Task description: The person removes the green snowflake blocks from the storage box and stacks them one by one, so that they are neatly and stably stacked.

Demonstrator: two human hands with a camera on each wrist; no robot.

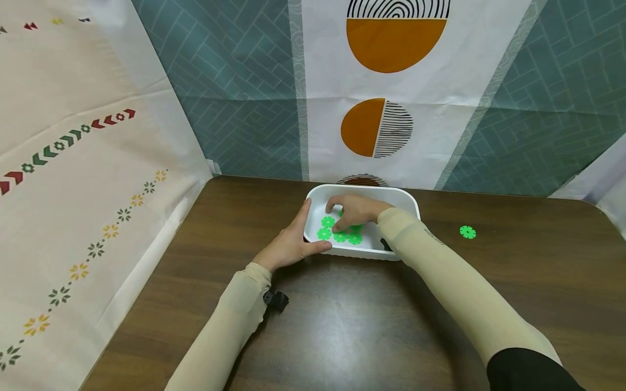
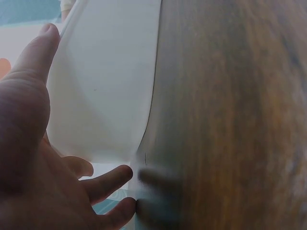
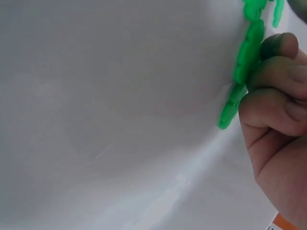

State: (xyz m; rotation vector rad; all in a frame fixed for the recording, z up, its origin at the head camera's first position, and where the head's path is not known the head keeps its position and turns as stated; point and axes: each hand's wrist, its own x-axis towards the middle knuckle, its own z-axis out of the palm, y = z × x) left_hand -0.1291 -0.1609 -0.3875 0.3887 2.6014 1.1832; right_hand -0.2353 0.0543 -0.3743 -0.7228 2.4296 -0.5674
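Probably light, stiff plastic: pinch green notched discs [image 1: 324, 233] by rims. Right hand [image 1: 362, 209] bent at them, grip unclear; left hand [image 1: 292, 243] spread, touching white tray [image 1: 359, 252] at left edge.

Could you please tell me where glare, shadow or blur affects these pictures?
Head view: a pale glare patch on the table, with dark shadows beside both sleeves; left wrist view: dim overall, the wood grain soft, and a blurred shadow beside the fingertips of the left hand; right wrist view: a bright streak on the white tray, its surface otherwise greyish.
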